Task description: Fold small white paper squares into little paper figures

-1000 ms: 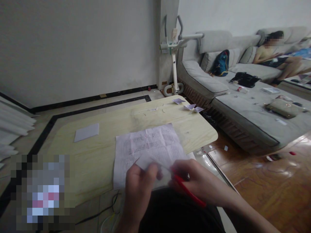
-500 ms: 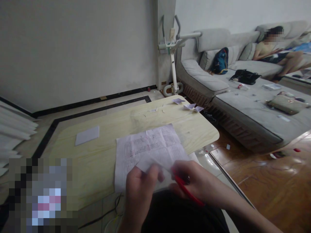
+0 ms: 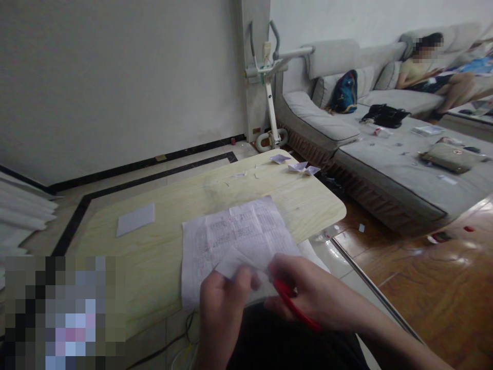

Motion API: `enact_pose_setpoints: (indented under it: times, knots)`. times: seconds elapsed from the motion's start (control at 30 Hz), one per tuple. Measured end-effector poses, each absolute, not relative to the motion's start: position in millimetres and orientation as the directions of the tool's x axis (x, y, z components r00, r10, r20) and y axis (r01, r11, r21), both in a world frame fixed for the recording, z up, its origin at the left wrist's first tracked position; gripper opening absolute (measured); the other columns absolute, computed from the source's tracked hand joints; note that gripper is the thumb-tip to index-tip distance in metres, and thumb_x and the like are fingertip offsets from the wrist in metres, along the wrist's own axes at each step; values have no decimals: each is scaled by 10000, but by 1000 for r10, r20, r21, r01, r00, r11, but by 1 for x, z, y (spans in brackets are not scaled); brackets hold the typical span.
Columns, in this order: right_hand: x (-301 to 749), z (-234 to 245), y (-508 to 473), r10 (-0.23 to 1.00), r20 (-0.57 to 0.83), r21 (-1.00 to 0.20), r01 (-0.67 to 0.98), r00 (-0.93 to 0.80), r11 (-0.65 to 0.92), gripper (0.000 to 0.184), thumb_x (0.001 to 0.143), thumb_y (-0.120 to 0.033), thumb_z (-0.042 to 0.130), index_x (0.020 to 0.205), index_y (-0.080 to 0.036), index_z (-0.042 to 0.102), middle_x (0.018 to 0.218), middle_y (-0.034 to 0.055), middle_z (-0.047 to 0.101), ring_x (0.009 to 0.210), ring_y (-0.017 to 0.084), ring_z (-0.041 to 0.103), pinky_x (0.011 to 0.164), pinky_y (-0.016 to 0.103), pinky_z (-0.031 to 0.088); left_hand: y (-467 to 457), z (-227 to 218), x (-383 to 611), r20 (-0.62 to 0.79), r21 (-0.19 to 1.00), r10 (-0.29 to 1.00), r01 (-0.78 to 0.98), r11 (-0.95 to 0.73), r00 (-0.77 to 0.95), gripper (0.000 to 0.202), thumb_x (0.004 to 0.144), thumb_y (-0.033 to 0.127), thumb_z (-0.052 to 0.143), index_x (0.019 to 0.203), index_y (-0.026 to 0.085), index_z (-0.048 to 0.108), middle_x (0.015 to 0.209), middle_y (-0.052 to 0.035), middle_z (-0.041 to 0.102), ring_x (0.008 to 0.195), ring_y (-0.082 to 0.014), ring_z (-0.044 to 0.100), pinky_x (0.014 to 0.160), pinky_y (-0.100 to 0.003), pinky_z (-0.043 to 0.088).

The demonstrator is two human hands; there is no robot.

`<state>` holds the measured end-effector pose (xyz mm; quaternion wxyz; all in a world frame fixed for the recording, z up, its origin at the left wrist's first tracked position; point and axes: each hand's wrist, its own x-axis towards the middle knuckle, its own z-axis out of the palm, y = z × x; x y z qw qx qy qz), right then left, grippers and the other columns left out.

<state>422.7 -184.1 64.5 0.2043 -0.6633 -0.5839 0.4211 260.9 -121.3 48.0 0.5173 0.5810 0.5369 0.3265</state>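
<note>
My left hand (image 3: 227, 295) is closed on a small white piece of paper (image 3: 228, 264), thumb on top. Close beside it, my right hand (image 3: 304, 288) grips red-handled scissors (image 3: 295, 306); their blades are blurred and lie at the right side of the paper. Under and beyond my hands, a large creased printed sheet (image 3: 234, 228) rests on the light wooden table (image 3: 165, 267) and reaches past its near edge.
A folded white paper (image 3: 135, 220) lies on the table's left. Folded paper shapes (image 3: 298, 167) and thin scraps (image 3: 239, 175) are at the far end. A grey sofa (image 3: 393, 169) with bags and a seated person (image 3: 419, 72) stands right. A cable (image 3: 169, 344) hangs below the near edge.
The view has shifted slightly. My right hand and the scissors have moved a little against the paper, while my left hand keeps its hold.
</note>
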Motion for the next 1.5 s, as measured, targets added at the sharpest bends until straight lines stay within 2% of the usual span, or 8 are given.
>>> enact_pose_setpoints:
  times: [0.13, 0.33, 0.47, 0.6, 1.03, 1.27, 1.5]
  knots:
    - [422, 64, -184, 942, -331, -790, 563, -57, -244, 117, 776, -271, 665, 812, -178, 604, 710, -27, 578, 632, 126, 489, 528, 221, 330, -122, 50, 261, -172, 958, 962, 265, 113, 212, 298, 732, 165, 581, 441, 225, 600, 503, 14, 666, 548, -181, 656, 579, -248, 534]
    - [422, 62, -183, 940, -334, -819, 517, -74, -250, 132, 774, -266, 678, 851, -177, 619, 746, -22, 597, 658, 131, 509, 543, 222, 348, -127, 54, 265, -143, 963, 974, 250, 98, 173, 308, 740, 172, 570, 438, 225, 581, 479, 22, 634, 530, -178, 645, 566, -249, 529]
    - [423, 63, -184, 938, -339, -825, 503, -79, -256, 117, 804, -272, 657, 871, -178, 638, 765, -17, 612, 670, 135, 516, 563, 229, 362, -128, 54, 267, -161, 961, 974, 252, 117, 160, 296, 740, 175, 588, 448, 223, 601, 489, 14, 662, 535, -182, 660, 577, -254, 542]
    - [423, 59, -184, 942, -327, -841, 478, -76, -253, 127, 850, -287, 618, 829, -163, 635, 735, -16, 599, 653, 129, 495, 557, 230, 358, -128, 52, 267, -170, 960, 969, 251, 122, 181, 286, 748, 182, 588, 468, 224, 626, 506, 5, 680, 538, -193, 677, 566, -265, 551]
    - [426, 51, -185, 941, -332, -858, 435, -64, -273, 176, 845, -306, 630, 743, -163, 621, 664, -35, 550, 623, 117, 472, 532, 225, 333, -128, 52, 272, -158, 970, 968, 215, 114, 197, 295, 762, 206, 583, 467, 211, 576, 487, 19, 622, 501, -158, 624, 537, -236, 512]
    - [426, 45, -186, 948, -315, -861, 435, -47, -265, 133, 828, -249, 624, 727, -163, 613, 675, -27, 569, 638, 127, 501, 535, 226, 339, -127, 49, 272, -179, 973, 977, 169, 158, 119, 148, 788, 275, 590, 683, 189, 650, 545, 25, 661, 508, -155, 628, 478, -210, 488]
    - [428, 46, -186, 940, -337, -848, 449, -48, -281, 75, 778, -225, 660, 772, -164, 617, 706, -21, 582, 649, 134, 511, 560, 231, 374, -129, 50, 271, -159, 974, 976, 188, 130, 148, 246, 800, 282, 595, 572, 188, 601, 483, 26, 614, 469, -134, 583, 433, -191, 448]
